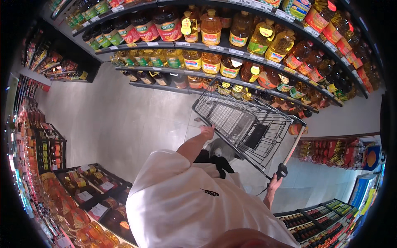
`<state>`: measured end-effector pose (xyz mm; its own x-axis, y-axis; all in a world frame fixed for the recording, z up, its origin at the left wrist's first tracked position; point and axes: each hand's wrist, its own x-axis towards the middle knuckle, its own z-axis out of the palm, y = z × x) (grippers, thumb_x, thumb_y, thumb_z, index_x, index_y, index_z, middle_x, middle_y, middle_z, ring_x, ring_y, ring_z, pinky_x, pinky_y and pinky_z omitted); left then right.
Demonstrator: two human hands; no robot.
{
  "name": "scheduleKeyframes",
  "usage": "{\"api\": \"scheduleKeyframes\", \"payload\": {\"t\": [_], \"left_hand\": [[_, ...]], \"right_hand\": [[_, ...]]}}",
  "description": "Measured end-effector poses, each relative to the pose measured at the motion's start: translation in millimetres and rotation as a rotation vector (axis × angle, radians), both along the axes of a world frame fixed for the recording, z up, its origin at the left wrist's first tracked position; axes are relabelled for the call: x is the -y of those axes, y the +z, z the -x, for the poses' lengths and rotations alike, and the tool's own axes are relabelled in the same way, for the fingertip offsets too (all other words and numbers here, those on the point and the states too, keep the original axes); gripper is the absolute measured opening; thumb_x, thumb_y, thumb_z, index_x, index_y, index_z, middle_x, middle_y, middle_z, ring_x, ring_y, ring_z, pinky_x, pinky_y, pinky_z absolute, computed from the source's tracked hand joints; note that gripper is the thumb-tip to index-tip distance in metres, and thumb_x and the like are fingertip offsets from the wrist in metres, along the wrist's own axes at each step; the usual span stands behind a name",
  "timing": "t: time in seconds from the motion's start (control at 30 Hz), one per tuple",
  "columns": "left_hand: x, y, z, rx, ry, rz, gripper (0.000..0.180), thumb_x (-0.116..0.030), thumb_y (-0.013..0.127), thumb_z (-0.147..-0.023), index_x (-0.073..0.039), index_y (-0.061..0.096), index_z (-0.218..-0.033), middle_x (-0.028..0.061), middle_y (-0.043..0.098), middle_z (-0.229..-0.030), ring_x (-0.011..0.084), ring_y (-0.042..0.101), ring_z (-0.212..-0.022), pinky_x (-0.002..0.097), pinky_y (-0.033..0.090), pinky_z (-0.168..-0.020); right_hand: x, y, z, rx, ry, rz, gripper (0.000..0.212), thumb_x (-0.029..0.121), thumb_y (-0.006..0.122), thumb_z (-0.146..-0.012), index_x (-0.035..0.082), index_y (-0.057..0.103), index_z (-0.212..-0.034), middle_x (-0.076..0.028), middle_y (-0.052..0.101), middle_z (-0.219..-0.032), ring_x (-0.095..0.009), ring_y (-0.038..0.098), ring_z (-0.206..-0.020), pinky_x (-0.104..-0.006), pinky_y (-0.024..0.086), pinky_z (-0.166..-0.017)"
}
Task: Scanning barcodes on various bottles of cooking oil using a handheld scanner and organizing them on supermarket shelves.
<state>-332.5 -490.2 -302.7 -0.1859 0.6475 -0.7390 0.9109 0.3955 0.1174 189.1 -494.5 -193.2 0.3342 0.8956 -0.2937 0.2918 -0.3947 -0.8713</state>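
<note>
A metal wire shopping cart (231, 118) stands in front of me, turned at an angle, and nothing shows in its basket. My left hand (207, 132) reaches forward to the cart's near side rim, its fingers closed around the edge. At the near end of the pale handle bar (294, 144), my right hand (274, 183) grips beside a black fitting (282, 170). A dark strap hangs by that hand. The fingertips of both hands are partly hidden.
Curved-looking shelves of cooking oil bottles (211, 27) and dark red-labelled jugs (167, 25) rise beyond the cart, whose far side is close to them. Crates of bottles (97, 186) stand at my left. Red packages (331, 153) hang at the right, above more shelving (318, 219). Grey floor (120, 120) lies between.
</note>
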Motion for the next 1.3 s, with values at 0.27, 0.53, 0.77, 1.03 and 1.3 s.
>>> {"api": "scheduleKeyframes", "payload": {"t": [0.27, 0.53, 0.77, 1.03, 1.3], "left_hand": [[8.5, 3.9, -33.6, -0.043, -0.027, -0.011, 0.076, -0.019, 0.055, -0.089, -0.013, 0.018, -0.155, 0.0132, 0.064, -0.123, 0.0294, 0.062, -0.115, 0.0541, 0.042, -0.091], [63.5, -17.4, -24.2, 0.012, 0.068, 0.009, 0.089, -0.023, 0.059, -0.084, -0.015, 0.010, -0.157, 0.0147, 0.065, -0.120, 0.0312, 0.065, -0.107, 0.0561, 0.046, -0.085], [116.8, 1.4, 15.8, 0.090, 0.198, -0.029, 0.090, -0.025, 0.058, -0.085, -0.008, 0.005, -0.156, 0.0195, 0.068, -0.113, 0.0343, 0.066, -0.105, 0.0490, 0.049, -0.087], [283.9, -33.7, 86.9, 0.719, 0.986, -0.222, 0.064, -0.041, 0.064, -0.085, 0.005, 0.055, -0.129, 0.0163, 0.071, -0.095, 0.0269, 0.069, -0.085, 0.0375, 0.055, -0.074], [599.9, -71.8, 139.6, 0.507, 1.624, -0.158, 0.032, -0.032, 0.059, -0.086, 0.000, 0.062, -0.079, 0.0097, 0.059, -0.061, 0.0195, 0.057, -0.049, 0.0352, 0.042, -0.043]], "right_hand": [[-28.0, -19.9, -40.7, -0.040, -0.012, -0.068, 0.025, 0.007, 0.063, -0.091, 0.003, 0.057, -0.115, 0.000, 0.058, -0.093, -0.011, 0.052, -0.081, -0.0260, 0.044, -0.073], [-36.8, -21.3, -31.8, 0.041, 0.114, -0.021, 0.025, 0.012, 0.065, -0.092, 0.003, 0.058, -0.113, 0.001, 0.058, -0.092, -0.011, 0.051, -0.082, -0.0269, 0.043, -0.074], [-16.7, -14.0, 24.1, 0.056, 0.193, -0.016, 0.017, 0.013, 0.064, -0.092, 0.008, 0.059, -0.108, 0.003, 0.055, -0.084, -0.008, 0.047, -0.071, -0.0254, 0.039, -0.063], [9.7, -17.5, 111.9, 0.123, 0.308, -0.065, 0.014, 0.016, 0.064, -0.092, 0.010, 0.059, -0.104, 0.006, 0.051, -0.076, -0.007, 0.044, -0.066, -0.0259, 0.037, -0.059], [48.3, 29.8, 248.4, 0.049, 0.395, 0.176, 0.017, 0.020, 0.067, -0.086, 0.011, 0.062, -0.100, 0.005, 0.052, -0.076, -0.008, 0.046, -0.067, -0.0274, 0.038, -0.060]]}}
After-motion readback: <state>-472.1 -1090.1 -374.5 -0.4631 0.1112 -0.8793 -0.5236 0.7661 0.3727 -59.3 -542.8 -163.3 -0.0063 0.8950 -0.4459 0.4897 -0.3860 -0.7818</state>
